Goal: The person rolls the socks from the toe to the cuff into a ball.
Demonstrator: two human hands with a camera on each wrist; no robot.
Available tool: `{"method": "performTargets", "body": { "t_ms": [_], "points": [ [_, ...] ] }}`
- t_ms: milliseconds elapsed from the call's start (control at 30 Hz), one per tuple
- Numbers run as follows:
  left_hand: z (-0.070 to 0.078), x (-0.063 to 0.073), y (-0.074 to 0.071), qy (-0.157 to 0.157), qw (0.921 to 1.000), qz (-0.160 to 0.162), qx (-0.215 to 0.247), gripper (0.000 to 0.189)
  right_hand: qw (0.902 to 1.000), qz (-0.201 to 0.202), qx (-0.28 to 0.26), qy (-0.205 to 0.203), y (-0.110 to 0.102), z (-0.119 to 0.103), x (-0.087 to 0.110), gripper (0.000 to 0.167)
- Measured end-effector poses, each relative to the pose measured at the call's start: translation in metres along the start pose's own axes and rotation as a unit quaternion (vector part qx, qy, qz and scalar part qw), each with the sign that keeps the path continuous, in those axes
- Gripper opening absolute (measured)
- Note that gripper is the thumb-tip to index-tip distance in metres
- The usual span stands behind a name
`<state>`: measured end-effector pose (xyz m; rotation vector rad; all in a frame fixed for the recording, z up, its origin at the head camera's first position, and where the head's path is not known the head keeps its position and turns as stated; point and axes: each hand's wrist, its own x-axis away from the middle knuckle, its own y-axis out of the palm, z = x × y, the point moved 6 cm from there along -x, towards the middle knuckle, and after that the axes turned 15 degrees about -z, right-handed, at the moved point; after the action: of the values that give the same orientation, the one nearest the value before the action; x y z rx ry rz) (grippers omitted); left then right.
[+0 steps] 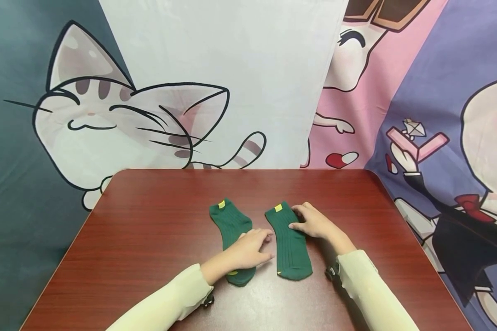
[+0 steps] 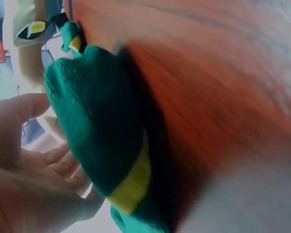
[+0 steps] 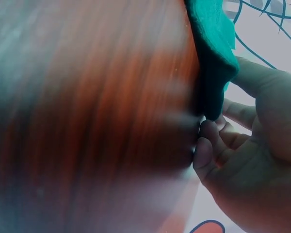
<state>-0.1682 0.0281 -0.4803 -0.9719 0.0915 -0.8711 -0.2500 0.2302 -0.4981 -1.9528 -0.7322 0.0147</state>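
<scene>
Two dark green ribbed socks lie side by side, each with a yellow tab at its cuff. My left hand (image 1: 249,249) is over the middle of the left sock (image 1: 231,220), covering part of it, with thumb and fingers apart and pointing right. In the left wrist view, a yellow patch shows on the green sock (image 2: 94,116) beside the spread fingers. At the upper right edge of the right sock (image 1: 291,250) is my right hand (image 1: 312,220), its thumb over the fabric. The right wrist view shows its loosely bent fingers (image 3: 218,145) low beside the green sock (image 3: 211,53).
Both socks lie on a reddish-brown wooden table (image 1: 157,207) with rounded far corners. Behind it hangs a cloth backdrop (image 1: 240,50) with cartoon figures, among them a cat. Dark wrist devices sit at both pale sleeves (image 1: 368,280).
</scene>
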Motion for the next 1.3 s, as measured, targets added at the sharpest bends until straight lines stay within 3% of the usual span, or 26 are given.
{"method": "performTargets", "body": {
  "t_ms": [433,667,1067,1300],
  "points": [
    [0.009,-0.003,0.010,-0.035,0.9976,-0.006,-0.059,0.048,0.9996,-0.004,-0.008,0.026,0.000,-0.005,0.000,0.054],
    [0.013,-0.006,0.013,-0.051,0.9955,0.005,-0.079,0.047,0.9993,-0.012,-0.014,0.033,0.000,-0.006,-0.001,0.045],
    [0.012,-0.011,0.021,-0.119,0.9893,0.017,-0.083,0.038,0.9987,-0.020,-0.028,0.037,0.000,-0.006,-0.001,0.035],
    [0.014,-0.018,0.025,-0.152,0.9833,-0.004,-0.099,0.036,0.9985,-0.022,-0.025,0.042,0.000,-0.007,-0.002,0.031]
  ]
}}
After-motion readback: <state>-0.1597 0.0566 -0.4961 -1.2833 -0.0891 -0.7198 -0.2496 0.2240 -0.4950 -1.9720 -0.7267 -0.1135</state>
